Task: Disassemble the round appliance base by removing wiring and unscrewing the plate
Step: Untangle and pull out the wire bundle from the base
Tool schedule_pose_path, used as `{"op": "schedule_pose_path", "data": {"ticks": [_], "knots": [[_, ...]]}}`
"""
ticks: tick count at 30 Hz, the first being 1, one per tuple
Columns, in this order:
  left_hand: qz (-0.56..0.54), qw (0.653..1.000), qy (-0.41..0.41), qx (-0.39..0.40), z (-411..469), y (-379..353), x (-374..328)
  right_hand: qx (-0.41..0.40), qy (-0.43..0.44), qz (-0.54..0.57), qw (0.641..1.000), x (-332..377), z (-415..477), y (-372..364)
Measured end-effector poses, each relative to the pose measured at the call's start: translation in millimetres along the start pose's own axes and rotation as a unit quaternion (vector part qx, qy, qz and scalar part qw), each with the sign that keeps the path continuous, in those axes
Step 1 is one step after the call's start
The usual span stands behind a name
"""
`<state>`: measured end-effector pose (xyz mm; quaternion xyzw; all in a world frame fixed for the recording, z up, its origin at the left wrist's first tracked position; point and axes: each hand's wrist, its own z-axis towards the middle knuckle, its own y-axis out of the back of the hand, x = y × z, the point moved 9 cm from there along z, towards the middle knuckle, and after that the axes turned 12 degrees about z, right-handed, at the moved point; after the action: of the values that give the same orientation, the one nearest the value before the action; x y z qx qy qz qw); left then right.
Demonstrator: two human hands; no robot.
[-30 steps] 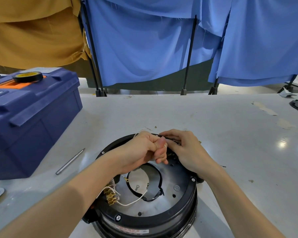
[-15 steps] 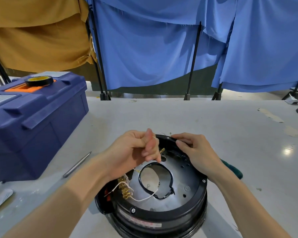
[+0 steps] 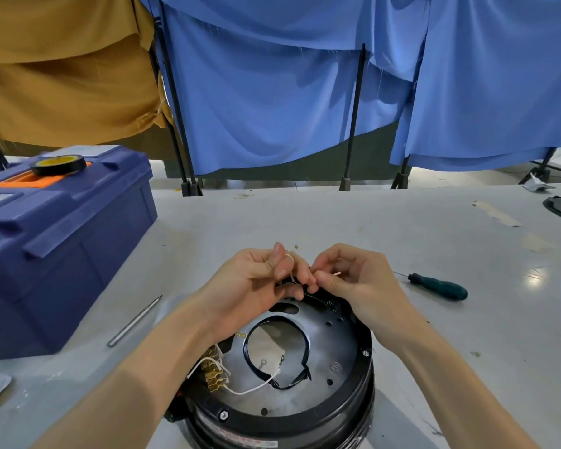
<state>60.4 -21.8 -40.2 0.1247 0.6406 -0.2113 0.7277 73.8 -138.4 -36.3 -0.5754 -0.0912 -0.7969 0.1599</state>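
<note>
Both hands, left hand (image 3: 256, 283) and right hand (image 3: 357, 280), pinch wire (image 3: 292, 277) above base (image 3: 305, 413).

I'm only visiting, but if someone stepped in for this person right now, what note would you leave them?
Left hand and right hand each pinch a thin pale wire over the far rim of the round base.
White wire and brass terminals lie on the metal plate; rim screws are in.
Screwdriver lies on the table, right of the base.
Done: nothing clearly. Left: free the wiring, unscrew the plate.
</note>
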Motion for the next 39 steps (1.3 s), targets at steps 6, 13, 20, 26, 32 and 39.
{"op": "schedule_pose_path", "data": {"ticks": [6,13,20,26,32,39], "knots": [[0.123,0.989,0.043,-0.073,-2.0,13.7,4.9,-0.065,-0.026,0.030,0.997,-6.5,1.6,14.2],[0.360,0.919,0.136,-0.083,-5.8,19.3,10.5,-0.185,-0.017,0.066,0.980,-7.6,-1.1,34.0],[0.604,0.781,0.127,-0.091,8.1,20.6,6.5,-0.215,-0.048,0.118,0.968,-20.5,-2.2,37.3],[0.499,0.856,0.068,-0.120,10.1,18.5,-1.9,-0.288,-0.037,0.098,0.952,-20.4,0.8,68.7],[0.667,0.709,-0.008,-0.230,6.3,34.5,-23.5,-0.382,-0.049,0.018,0.923,-38.2,14.4,118.3],[0.739,0.651,0.034,-0.172,10.4,39.4,2.6,-0.306,-0.091,-0.281,0.905,-68.2,33.0,102.4]]}}
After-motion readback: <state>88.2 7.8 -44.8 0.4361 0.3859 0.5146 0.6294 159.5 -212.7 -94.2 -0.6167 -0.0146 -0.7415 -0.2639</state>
